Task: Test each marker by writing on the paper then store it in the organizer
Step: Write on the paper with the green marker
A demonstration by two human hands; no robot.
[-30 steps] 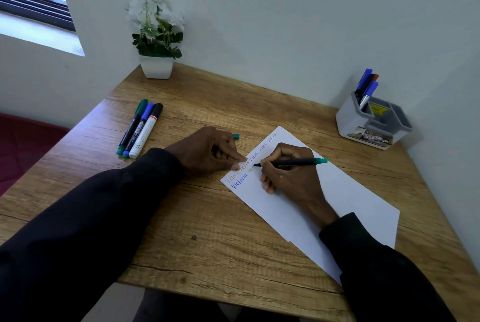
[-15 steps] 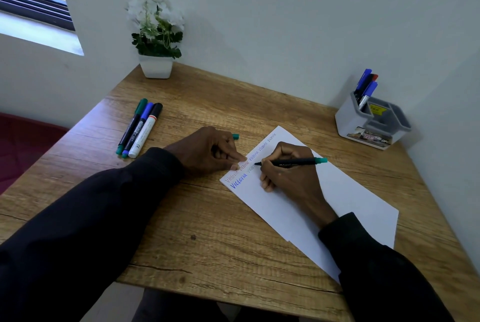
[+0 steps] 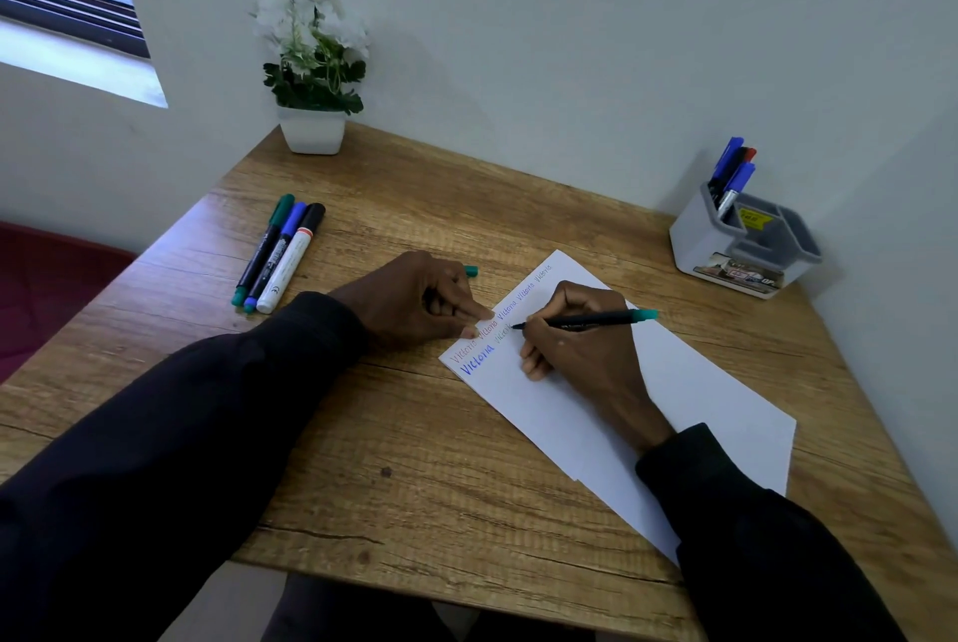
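My right hand (image 3: 580, 346) grips a black marker with a teal end (image 3: 586, 320), its tip touching the white paper (image 3: 700, 382) beside rows of written words. My left hand (image 3: 414, 302) rests at the paper's left corner, fingertips pressing it down, and is closed around a teal marker cap (image 3: 470, 271) that pokes out. Three capped markers (image 3: 280, 252), green, blue and black-capped white, lie side by side at the left. The grey organizer (image 3: 741, 247) at the back right holds several markers (image 3: 731, 169).
A white pot with white flowers (image 3: 312, 71) stands at the desk's back left corner against the wall. The wooden desk (image 3: 414, 460) ends at the wall on the right. A window sits at the upper left, a dark red seat at the left.
The marker tip has shifted slightly rightward along the second line as more letters appear. The left hand has stayed in place on the paper.
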